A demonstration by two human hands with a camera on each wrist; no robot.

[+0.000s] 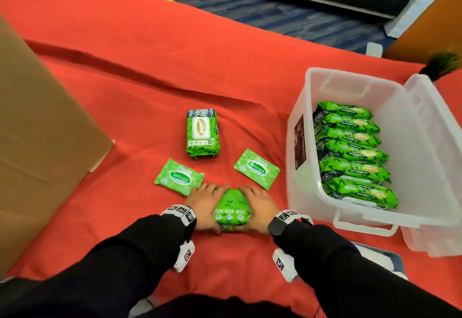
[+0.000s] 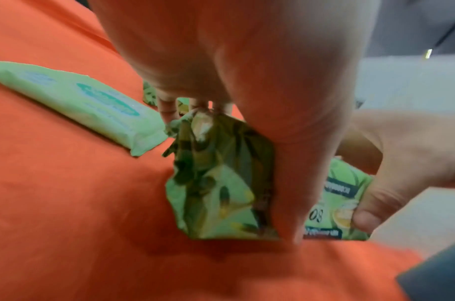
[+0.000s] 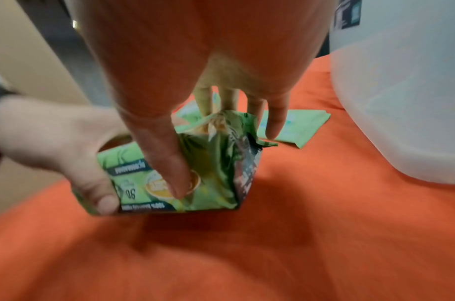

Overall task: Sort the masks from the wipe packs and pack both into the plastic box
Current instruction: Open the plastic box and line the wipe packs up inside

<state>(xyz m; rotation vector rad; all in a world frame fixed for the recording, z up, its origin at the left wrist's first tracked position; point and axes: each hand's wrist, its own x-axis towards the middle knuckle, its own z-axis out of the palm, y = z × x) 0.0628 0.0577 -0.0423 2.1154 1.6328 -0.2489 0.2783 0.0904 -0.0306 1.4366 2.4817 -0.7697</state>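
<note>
The pack (image 1: 232, 211) you are holding stands on edge on the red cloth (image 1: 150, 80), right in front of you, its long axis running left to right between your palms. Your left hand (image 1: 203, 204) clamps one end and your right hand (image 1: 260, 207) the other, fingers curled over the far side and thumbs on the near face, as both wrist views show. So you have it from both ends, firmly enough to lift, I judge.

The box (image 1: 300, 147) lies to your right and a little farther off, so the pack goes rightward and up over the near wall. Your right hand is the nearer one to it. The row of packs (image 1: 355, 152) already in the box stands on edge, filling it from the far end toward you; whether a gap is left at the near end I cannot tell.

Beyond your hands lie two flat packs, one (image 1: 178, 176) to the left and one (image 1: 257, 169) to the right, and a thick pack (image 1: 202, 133) farther off. I see no masks.
</note>
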